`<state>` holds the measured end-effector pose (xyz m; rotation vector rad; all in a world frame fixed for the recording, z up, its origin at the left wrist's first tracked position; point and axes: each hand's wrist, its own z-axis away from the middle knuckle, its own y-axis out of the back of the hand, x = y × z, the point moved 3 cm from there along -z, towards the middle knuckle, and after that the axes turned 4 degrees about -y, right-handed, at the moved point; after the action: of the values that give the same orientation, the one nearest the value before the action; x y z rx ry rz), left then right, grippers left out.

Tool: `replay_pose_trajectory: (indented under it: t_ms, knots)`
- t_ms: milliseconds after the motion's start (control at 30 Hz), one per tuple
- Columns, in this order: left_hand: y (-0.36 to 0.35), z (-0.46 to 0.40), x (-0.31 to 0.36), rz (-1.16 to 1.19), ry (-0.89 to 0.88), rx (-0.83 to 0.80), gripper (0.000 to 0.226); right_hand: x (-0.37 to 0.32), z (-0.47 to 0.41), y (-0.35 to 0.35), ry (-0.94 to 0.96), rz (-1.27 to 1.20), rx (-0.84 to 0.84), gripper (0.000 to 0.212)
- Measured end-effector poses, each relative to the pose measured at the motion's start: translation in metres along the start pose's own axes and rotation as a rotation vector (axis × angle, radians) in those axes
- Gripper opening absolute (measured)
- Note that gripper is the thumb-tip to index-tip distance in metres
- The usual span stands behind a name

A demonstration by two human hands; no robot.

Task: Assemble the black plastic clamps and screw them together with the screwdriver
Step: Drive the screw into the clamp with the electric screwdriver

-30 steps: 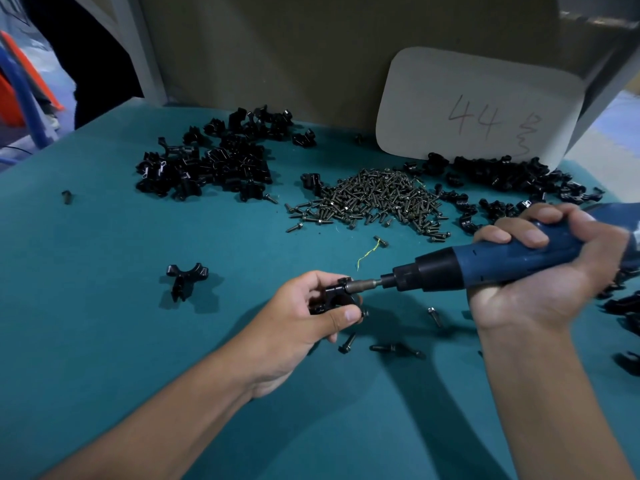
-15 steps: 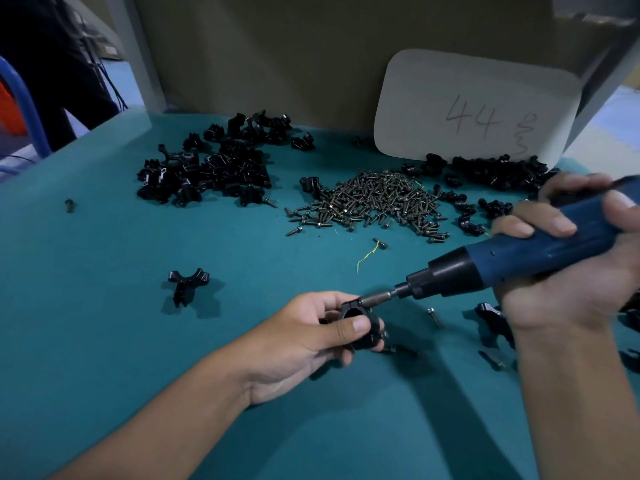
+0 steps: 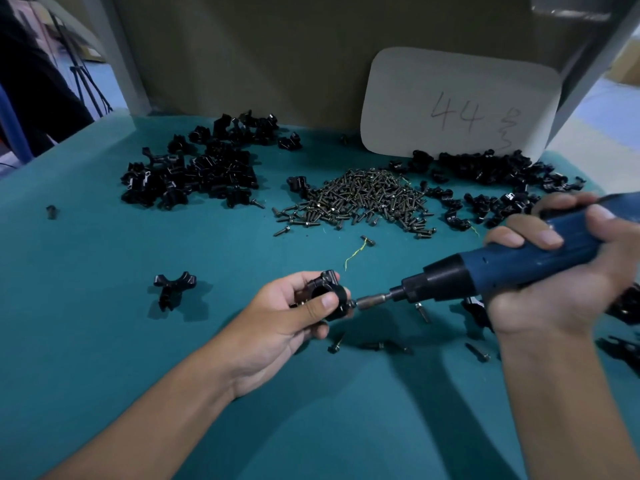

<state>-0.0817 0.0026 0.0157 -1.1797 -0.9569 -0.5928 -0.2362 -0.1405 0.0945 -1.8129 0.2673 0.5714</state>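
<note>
Since half a second ago you have turned the clamp (image 3: pixel 327 296) in your left hand (image 3: pixel 287 320) and lowered the screwdriver (image 3: pixel 498 271). Its bit now meets the right side of the clamp almost level, where before it came down on the top at an angle. This probably means one screw is done and you are starting the second one on the other side. I cannot see the screw head itself under the bit.

Your left hand holds the clamp just above the table (image 3: pixel 104 341), with the thumb on its front and the fingers curled behind it. Your right hand (image 3: pixel 561 271) is wrapped fully around the blue body of the screwdriver.

Around you: a pile of screws (image 3: pixel 360 202) lies in the middle behind the hands. Piles of black parts (image 3: pixel 194 171) are at the back left and back right. One single clamp piece (image 3: pixel 173 289) lies alone at the left, and a card marked 44 (image 3: pixel 460 105) leans on the back wall. A few loose screws (image 3: pixel 372 346) lie under your hands, and nothing stands between the bit and the clamp.
</note>
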Motion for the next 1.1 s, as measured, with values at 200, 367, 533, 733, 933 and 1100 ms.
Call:
replay_pose_trajectory:
  t_ms: [200, 367, 533, 733, 933, 1100]
  knots:
    - [0.001, 0.003, -0.001, -0.043, 0.007, 0.008, 0.052, -0.020, 0.002, 0.015, -0.077, -0.059, -0.021, 0.024]
    - [0.002, 0.002, -0.001, -0.046, 0.025, 0.033, 0.044, -0.017, 0.002, 0.009, -0.080, -0.025, -0.014, 0.020]
    - [-0.001, 0.003, -0.004, 0.041, 0.093, 0.009, 0.040, -0.021, 0.001, 0.002, -0.133, -0.069, -0.099, 0.039]
    - [0.001, 0.004, -0.005, 0.053, 0.157, -0.006, 0.041, -0.020, 0.002, -0.004, -0.138, 0.016, -0.198, 0.037]
    - [0.000, 0.003, -0.002, 0.008, 0.049, 0.028, 0.049, -0.015, 0.001, 0.003, -0.120, -0.032, -0.025, 0.031]
    - [0.000, 0.004, -0.002, 0.007, -0.012, 0.055, 0.050, -0.014, 0.001, 0.004, -0.098, -0.044, 0.018, 0.030]
